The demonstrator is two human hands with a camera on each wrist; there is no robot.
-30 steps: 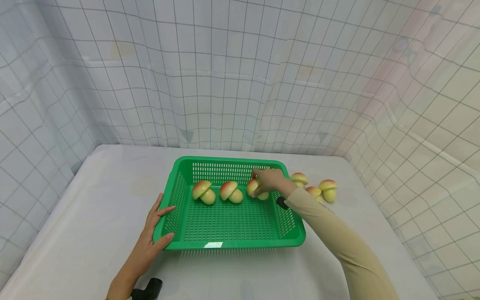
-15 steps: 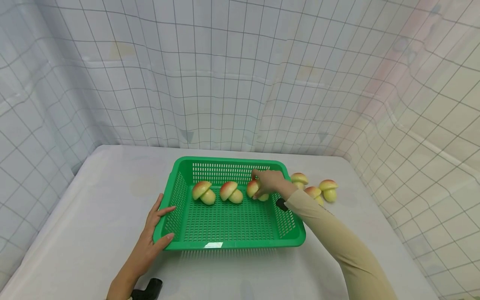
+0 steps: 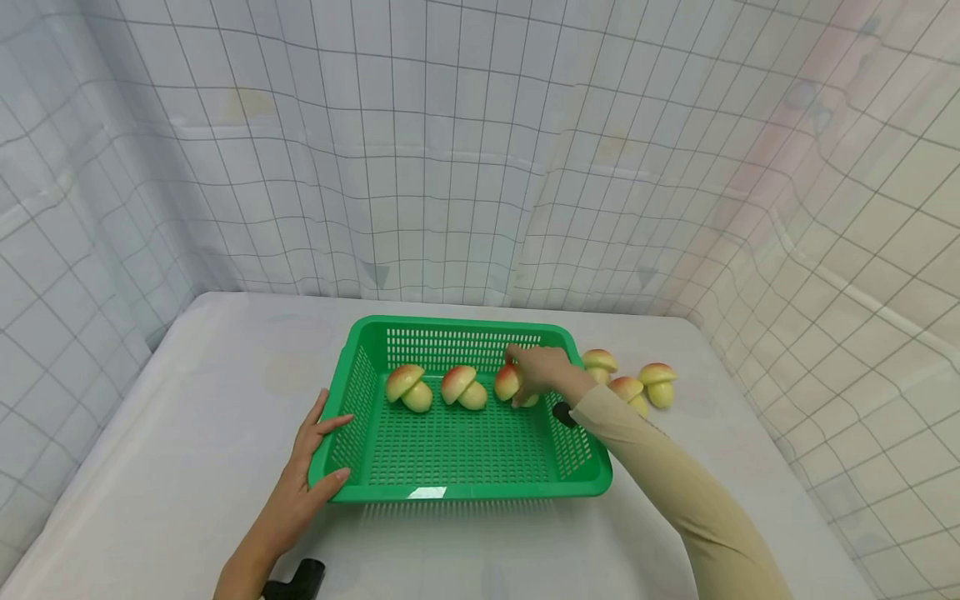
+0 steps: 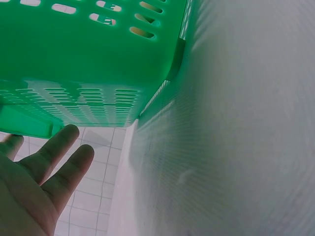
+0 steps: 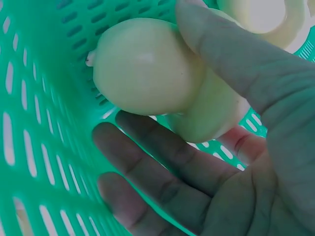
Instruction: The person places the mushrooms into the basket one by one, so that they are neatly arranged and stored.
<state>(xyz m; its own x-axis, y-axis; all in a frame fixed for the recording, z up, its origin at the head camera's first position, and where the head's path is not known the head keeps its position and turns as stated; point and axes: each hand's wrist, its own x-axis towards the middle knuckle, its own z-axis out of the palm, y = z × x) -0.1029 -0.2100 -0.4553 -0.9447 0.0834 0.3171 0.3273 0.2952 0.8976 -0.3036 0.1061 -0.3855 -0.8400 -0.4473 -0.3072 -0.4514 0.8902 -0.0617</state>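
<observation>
A green plastic basket (image 3: 457,493) with slotted walls stands in the middle of the table. My left hand (image 3: 296,483) holds its left rim, the thumb and one finger over the edge; in the left wrist view the other fingers stretch out straight beside the outer wall. My right hand (image 3: 546,371) reaches in at the back right, its thumb and fingers around a mushroom (image 5: 147,69) with a red-yellow cap. Part of that mushroom is hidden by the hand in the head view. To its left in the basket lie a middle mushroom (image 3: 463,387) and a left mushroom (image 3: 409,387), tilted alike.
Outside the basket's right wall, three more mushrooms lie on the white table: a back one (image 3: 599,364), a near one (image 3: 628,392) partly behind the right sleeve, and a right one (image 3: 658,383). Checked white curtains (image 3: 450,167) enclose the table's back and sides.
The right hand has shifted very slightly to the right over the mushroom. The left hand keeps its place on the basket, and the other mushrooms stay where they were.
</observation>
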